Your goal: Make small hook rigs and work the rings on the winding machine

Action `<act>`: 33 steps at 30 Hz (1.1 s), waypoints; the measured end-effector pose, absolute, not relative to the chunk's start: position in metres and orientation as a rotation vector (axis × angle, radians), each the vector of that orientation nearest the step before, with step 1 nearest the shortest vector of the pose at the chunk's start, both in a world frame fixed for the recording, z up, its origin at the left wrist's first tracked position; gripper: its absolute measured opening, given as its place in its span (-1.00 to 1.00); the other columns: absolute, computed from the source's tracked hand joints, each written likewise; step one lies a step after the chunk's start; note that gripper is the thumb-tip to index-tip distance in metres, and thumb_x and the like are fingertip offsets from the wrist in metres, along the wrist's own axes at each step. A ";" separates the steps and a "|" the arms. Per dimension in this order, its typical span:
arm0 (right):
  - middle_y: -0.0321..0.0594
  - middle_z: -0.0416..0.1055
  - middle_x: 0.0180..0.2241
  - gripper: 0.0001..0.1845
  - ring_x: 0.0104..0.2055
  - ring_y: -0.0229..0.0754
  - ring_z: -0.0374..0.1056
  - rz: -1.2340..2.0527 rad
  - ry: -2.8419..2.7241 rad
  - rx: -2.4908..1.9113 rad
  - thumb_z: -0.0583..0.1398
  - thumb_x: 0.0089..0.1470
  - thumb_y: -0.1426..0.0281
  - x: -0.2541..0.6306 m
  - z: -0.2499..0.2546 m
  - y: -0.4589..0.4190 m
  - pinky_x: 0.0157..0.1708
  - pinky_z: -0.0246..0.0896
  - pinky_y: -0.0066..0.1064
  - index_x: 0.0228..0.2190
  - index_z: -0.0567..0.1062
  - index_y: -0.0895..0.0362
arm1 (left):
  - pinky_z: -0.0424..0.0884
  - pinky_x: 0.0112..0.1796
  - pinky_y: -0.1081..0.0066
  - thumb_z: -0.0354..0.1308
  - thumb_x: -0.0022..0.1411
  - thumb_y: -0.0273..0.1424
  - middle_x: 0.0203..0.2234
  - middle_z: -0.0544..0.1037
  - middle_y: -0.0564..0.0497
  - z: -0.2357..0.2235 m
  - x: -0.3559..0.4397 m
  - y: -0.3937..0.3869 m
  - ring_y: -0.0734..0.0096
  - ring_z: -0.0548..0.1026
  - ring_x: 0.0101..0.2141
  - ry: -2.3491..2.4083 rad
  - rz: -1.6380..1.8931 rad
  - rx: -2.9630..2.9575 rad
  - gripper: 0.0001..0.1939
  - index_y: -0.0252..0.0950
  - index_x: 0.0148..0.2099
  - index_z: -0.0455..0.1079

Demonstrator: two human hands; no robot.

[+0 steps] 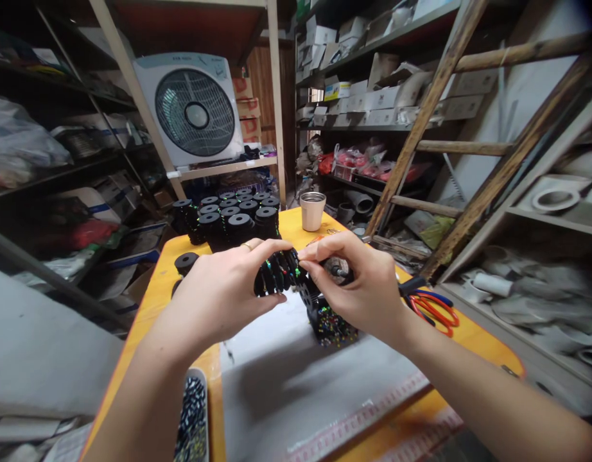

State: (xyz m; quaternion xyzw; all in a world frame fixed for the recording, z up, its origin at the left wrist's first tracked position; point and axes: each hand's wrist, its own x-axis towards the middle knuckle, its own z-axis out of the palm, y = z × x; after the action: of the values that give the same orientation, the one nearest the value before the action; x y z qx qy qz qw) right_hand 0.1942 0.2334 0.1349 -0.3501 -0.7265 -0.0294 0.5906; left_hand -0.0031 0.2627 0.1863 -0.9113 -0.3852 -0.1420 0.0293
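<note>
My left hand (223,282), a ring on one finger, is closed round a row of black ribbed discs (271,273) dotted with small coloured beads or pin heads. The row lies on its side above the table. At its right end my right hand (358,276) pinches with thumb and forefinger; what sits between these fingertips is too small to make out. Just below stands a small dark container of multicoloured bead-like pieces (337,326), partly hidden by the right hand. Several upright stacks of similar black discs (241,221) stand behind the left hand.
A white sheet (286,385) covers part of the yellow table (151,308). A tray of small dark pieces (192,417) is by my left forearm. Red-handled pliers or scissors (438,311) lie right; a cup (313,212) stands behind. Around are a fan (197,115), shelves and a wooden ladder (421,141).
</note>
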 end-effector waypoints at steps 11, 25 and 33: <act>-0.29 0.45 -0.34 -0.83 -0.28 -0.32 0.41 -0.130 -1.778 -0.843 0.19 0.02 0.61 0.200 0.141 0.234 -0.22 0.31 -0.50 -0.31 0.36 0.17 | 0.32 -0.19 0.34 0.12 0.15 -0.11 -0.01 0.43 0.21 0.188 -0.002 0.263 0.28 0.46 -0.13 -1.212 -0.400 -2.834 -0.44 0.07 0.19 0.10; -0.31 0.41 -0.38 -0.84 -0.33 -0.37 0.36 -0.297 -1.935 -0.849 0.18 0.01 0.63 0.204 0.154 0.231 -0.27 0.23 -0.56 -0.36 0.33 0.21 | 0.34 -0.18 0.35 0.13 0.13 -0.12 -0.04 0.42 0.30 0.187 0.000 0.264 0.36 0.46 -0.13 -1.225 -0.390 -2.800 -0.44 0.12 0.17 0.09; -0.27 0.40 -0.37 -0.88 -0.30 -0.32 0.35 -0.302 -1.977 -0.870 0.16 0.02 0.62 0.204 0.153 0.234 -0.26 0.21 -0.51 -0.37 0.34 0.23 | 0.35 -0.18 0.34 0.13 0.14 -0.11 -0.02 0.41 0.33 0.187 0.000 0.263 0.37 0.46 -0.11 -1.217 -0.393 -2.782 -0.45 0.12 0.16 0.09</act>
State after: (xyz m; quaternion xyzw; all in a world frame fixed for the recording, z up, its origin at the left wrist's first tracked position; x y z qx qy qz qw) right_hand 0.2035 0.2337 0.1527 -0.3536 -0.8039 -0.1226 0.4622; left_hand -0.0001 0.2625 0.1872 -0.9079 -0.3972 -0.1282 0.0397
